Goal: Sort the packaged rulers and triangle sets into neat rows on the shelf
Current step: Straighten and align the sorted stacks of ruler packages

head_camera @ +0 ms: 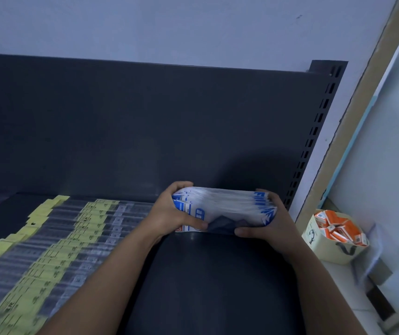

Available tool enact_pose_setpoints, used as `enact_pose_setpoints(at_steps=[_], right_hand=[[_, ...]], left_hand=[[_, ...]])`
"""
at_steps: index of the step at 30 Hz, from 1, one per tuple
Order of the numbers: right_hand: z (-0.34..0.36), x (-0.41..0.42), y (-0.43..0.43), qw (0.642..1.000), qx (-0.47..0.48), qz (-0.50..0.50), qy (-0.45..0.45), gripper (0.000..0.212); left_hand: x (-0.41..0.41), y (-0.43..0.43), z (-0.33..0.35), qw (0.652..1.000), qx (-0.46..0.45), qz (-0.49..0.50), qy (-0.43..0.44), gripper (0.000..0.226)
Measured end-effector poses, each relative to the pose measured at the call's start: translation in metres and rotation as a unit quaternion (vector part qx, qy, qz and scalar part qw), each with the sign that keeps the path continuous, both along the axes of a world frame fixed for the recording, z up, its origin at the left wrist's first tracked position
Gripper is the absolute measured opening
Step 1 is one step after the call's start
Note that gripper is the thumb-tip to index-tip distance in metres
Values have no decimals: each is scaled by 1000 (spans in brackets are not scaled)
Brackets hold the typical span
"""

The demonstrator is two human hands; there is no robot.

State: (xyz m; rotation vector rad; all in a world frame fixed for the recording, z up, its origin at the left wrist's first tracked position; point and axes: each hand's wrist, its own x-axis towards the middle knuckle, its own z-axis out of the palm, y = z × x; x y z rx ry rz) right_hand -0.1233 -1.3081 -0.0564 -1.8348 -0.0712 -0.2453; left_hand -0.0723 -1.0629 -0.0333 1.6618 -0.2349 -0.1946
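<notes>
Head view: my left hand (169, 211) and right hand (266, 226) curl round both ends of a stack of blue-and-white packets (222, 206) at the shelf's (205, 274) back right, beside the yellow-tagged rulers (56, 238). Light, I judge, but the slick sleeves fan; squeezing the ends should keep them together.

white packets (222, 206) with blue print; yellow-labelled clear rulers (56, 240); dark grey shelf (205, 286); orange boxes (336, 228)

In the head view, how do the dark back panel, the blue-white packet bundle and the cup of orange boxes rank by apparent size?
1. dark back panel
2. blue-white packet bundle
3. cup of orange boxes, not much smaller
</notes>
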Motion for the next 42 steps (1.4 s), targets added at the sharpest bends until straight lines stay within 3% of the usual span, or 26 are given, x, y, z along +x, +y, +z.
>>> enact_pose_setpoints(at_steps=[5,12,20,23,26,32,34,37,40,42], right_hand=[[-1,6,-2,998,-44,8,40,95],[2,7,-3,998,-56,-11,11,66],[6,3,-7,993,-77,48,79,89],[7,3,-5,991,-94,45,79,94],[9,2,-3,992,-96,40,70,91],[7,2,-6,993,-99,32,52,85],[6,2,-7,995,-60,48,61,91],[7,1,-5,993,94,58,51,83],[8,2,13,981,191,-18,29,58],[9,4,27,975,209,-77,5,59]], left_hand=[[2,-2,-2,1000,-1,-12,27,75],[2,-2,0,998,44,-23,-35,60],[9,7,-4,995,72,-66,-26,71],[12,11,-8,989,106,-98,-17,62],[11,10,-10,987,126,-99,-14,54],[13,8,-13,988,113,-104,-23,61],[12,8,-12,990,102,-99,-10,64],[9,5,-4,997,1,-68,24,72],[-2,-9,2,991,-112,15,72,61],[-8,-21,2,980,-158,67,101,74]])
